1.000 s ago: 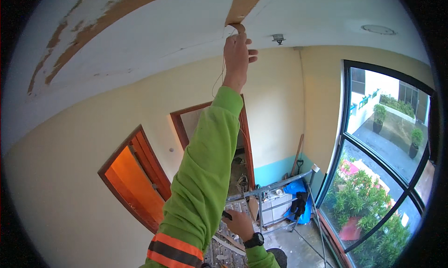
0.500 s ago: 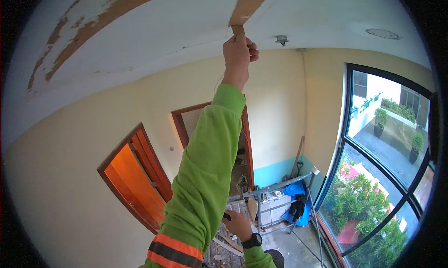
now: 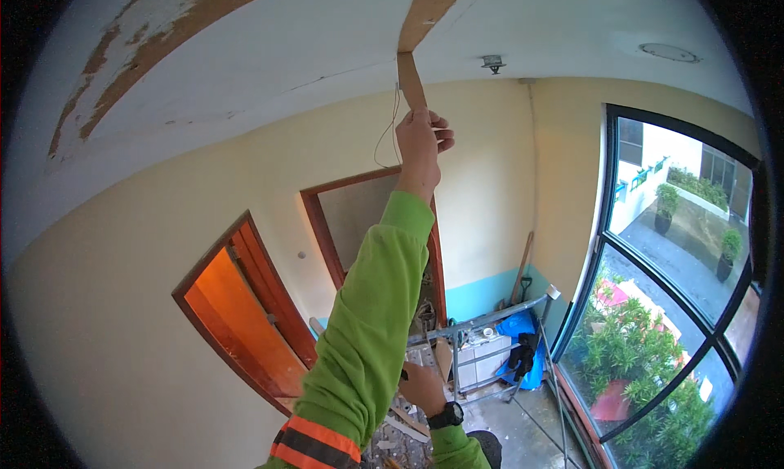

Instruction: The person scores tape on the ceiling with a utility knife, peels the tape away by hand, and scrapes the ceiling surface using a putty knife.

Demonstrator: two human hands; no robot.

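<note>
Cream wall (image 3: pixel 490 191), metal rails (image 3: pixel 510 311), left sleeve (image 3: pixel 359 314) crossing doorway (image 3: pixel 351 216), fingers (image 3: pixel 442 134) pinching strip (image 3: pixel 411 77)

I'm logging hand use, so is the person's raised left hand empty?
No, the left hand pinches a brown strip that hangs below the white ceiling.

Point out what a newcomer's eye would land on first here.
Probably the bright green sleeve rising through the middle, its left hand pinching a brown strip that hangs from the ceiling near the top. After that, the orange doorway on the left and the large dark-framed window on the right, leafy plants showing outside.
</note>
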